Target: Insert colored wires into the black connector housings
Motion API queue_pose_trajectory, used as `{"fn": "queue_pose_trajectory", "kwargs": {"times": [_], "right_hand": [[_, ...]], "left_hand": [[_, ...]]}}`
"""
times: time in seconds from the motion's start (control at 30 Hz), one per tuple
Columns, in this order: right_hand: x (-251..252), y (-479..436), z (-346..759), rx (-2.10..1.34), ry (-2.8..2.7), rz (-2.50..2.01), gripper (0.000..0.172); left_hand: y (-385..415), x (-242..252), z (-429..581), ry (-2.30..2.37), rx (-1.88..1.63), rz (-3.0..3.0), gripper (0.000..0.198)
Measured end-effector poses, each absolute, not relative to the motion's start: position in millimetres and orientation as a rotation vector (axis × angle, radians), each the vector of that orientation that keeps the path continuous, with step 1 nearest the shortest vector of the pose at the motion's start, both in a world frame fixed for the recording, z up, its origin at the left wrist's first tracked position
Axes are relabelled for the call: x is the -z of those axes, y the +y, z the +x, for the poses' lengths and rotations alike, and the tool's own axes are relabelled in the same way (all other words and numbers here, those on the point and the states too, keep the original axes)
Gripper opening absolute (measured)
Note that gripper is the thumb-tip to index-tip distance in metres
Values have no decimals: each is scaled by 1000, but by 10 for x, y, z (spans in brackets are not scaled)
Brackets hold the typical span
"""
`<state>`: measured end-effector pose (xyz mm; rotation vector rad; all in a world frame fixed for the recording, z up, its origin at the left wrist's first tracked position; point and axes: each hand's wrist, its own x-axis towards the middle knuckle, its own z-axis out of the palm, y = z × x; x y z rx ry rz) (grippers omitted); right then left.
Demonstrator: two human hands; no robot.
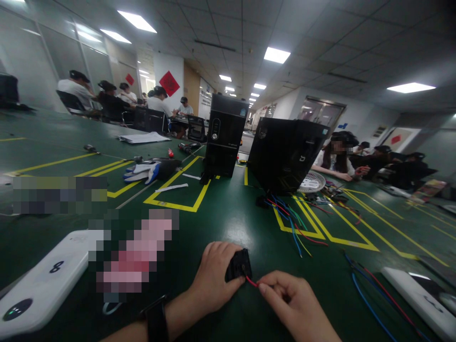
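Note:
A small black block-shaped part rests low in the middle of the green table, with the fingers and thumb of my left hand wrapped round its left side. From its front a short red wire comes out toward the right. My right hand pinches the free end of that wire between thumb and forefinger. The underside of the black part and much of its left side are hidden by my left hand.
Two black computer cases stand beyond my hands. Loose coloured wires lie at the right. White devices flank both sides, the left one larger in view. Gloves lie back left. A person sits across at the right.

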<state>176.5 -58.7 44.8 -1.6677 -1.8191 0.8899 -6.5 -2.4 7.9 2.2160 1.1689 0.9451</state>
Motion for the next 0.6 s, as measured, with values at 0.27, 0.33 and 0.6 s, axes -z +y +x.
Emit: {"fn": "queue_pose_trajectory", "kwargs": {"times": [0.27,0.33,0.6], "right_hand": [[-269,-632,1687,-1246,-1741,-1613,39],[-299,-606,1736,-1197,-1752,-1647,35],[-422,-552,1825,-935,-1716,-1654,37]], "left_hand": [[-18,-58,-65,1159,-956,2208,39],[-9,-56,-72,1160,-957,2198,38],[-21,-35,-79,1169,-955,2191,38]]}}
